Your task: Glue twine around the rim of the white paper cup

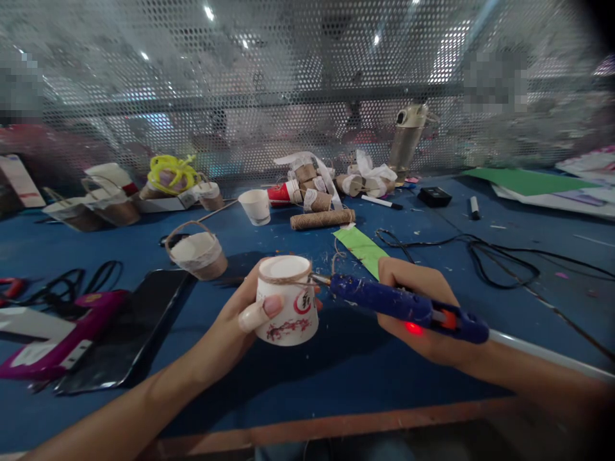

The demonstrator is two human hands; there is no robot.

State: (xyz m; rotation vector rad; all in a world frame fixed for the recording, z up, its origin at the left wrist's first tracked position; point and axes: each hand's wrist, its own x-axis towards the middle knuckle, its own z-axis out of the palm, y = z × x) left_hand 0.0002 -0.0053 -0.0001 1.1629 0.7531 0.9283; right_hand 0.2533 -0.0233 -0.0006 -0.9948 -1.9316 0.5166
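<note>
1. Holding a paper cup (288, 323), white with red blossom print and a dark character in a red ring, above the near part of the blue bench (346, 381): left hand (237, 317), fingers clamped on the cup, thumb across the near side. Narrower end upward.
2. Twine band (283, 280), brown, round the cup just below its upper edge.
3. Glue gun (379, 299), dark blue, one red light lit beneath. Clamped in the fingers of the right hand (423, 282); nozzle pointed left at the twine band, exact contact too small to tell.
4. Strip of green paper (362, 250), lying beyond the glue gun.
5. Twine roll (321, 219), lying on its side behind the cup.
6. Second white cup (256, 208), upright, left of a red cup (283, 193) on its side.
7. Small basket (204, 256), brown below, white trim above, arched handle; left of the held cup.
8. Dark phone (129, 333), flat, left of the left hand; magenta device (91, 314) beside it.
9. Black cable (523, 282), looped on the right.
10. Perforated metal screen (250, 83), along the back.
</note>
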